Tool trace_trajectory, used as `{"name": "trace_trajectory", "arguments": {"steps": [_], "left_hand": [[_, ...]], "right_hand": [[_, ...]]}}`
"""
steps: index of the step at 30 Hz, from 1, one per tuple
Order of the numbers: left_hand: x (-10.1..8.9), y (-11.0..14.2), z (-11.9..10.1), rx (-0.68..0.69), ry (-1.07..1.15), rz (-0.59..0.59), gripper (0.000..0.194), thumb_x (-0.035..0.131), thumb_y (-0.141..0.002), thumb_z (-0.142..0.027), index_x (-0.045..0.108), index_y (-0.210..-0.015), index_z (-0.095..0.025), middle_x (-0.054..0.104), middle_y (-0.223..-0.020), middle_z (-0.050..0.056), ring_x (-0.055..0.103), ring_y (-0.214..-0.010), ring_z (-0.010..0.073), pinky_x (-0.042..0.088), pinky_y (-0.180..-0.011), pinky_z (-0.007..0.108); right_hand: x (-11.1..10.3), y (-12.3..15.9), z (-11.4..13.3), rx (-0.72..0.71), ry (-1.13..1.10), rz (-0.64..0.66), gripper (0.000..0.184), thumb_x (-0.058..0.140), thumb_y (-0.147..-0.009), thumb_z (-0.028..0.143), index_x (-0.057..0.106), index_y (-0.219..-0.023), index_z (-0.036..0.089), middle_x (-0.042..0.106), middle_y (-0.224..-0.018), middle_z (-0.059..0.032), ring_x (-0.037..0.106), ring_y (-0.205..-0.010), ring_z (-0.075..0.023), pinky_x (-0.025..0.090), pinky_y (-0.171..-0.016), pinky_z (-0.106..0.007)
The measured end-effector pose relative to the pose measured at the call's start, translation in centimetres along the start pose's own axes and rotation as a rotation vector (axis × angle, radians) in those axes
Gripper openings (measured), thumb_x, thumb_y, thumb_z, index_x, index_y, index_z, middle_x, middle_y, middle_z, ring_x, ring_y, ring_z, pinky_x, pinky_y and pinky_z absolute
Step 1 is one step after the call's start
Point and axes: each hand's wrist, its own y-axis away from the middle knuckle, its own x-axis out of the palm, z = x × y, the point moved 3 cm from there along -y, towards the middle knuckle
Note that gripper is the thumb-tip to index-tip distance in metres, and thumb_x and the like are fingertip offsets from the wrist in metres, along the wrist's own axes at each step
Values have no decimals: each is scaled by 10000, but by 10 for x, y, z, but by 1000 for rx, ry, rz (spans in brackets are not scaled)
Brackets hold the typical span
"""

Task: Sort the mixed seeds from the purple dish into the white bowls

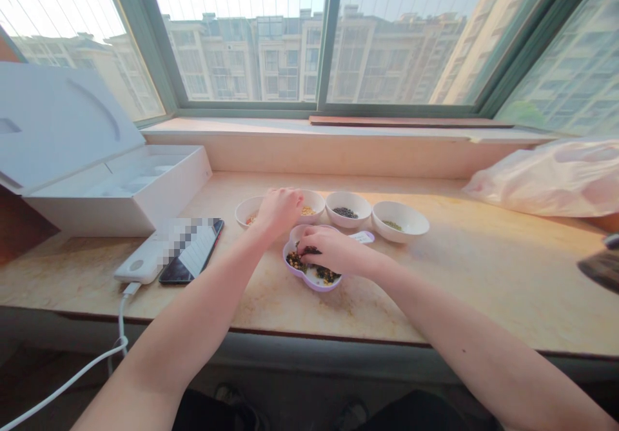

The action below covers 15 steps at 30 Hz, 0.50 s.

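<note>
A purple-rimmed dish (309, 280) of mixed dark and yellow beans sits on the stone sill in front of me. My right hand (329, 249) reaches into it with the fingertips pinched among the beans. My left hand (278, 210) hovers with fingers curled over the gap between two white bowls, one holding a few orange bits (247, 212) and one holding yellow grains (312, 202). Further right stand a white bowl of black beans (348, 209) and a white bowl of green beans (400, 220).
An open white box (116, 189) stands at the left. Beside it lie a phone (191, 253) and a white power bank (140, 260) with a cable hanging off the edge. A plastic bag (546, 179) lies at the right. A window runs behind the sill.
</note>
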Motion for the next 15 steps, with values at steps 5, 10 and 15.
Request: {"name": "trace_trajectory", "arguments": {"steps": [5, 10, 15], "left_hand": [[-2, 2, -1, 33, 29, -5, 318, 446, -993, -207, 758, -950, -162, 783, -1028, 120, 712, -927, 260, 485, -878, 373], [-2, 3, -2, 45, 41, -3, 333, 435, -1002, -212, 758, -941, -157, 777, -1006, 128, 704, -914, 253, 480, -891, 371], [-4, 6, -2, 47, 46, -11, 332, 434, -1000, -206, 758, -952, -156, 774, -1011, 128, 701, -925, 263, 482, -876, 371]], "right_hand": [[-6, 4, 2, 7, -4, -30, 149, 667, -873, 177, 779, -862, 276, 750, -1019, -36, 693, -950, -275, 544, -915, -412], [-9, 6, 3, 24, 56, -6, 163, 633, -923, 223, 791, -896, 255, 762, -1009, -68, 702, -944, -291, 562, -906, -447], [-17, 9, 6, 39, 89, -40, 221, 559, -990, 235, 758, -906, 190, 755, -1002, -100, 703, -942, -279, 539, -877, -429]]}}
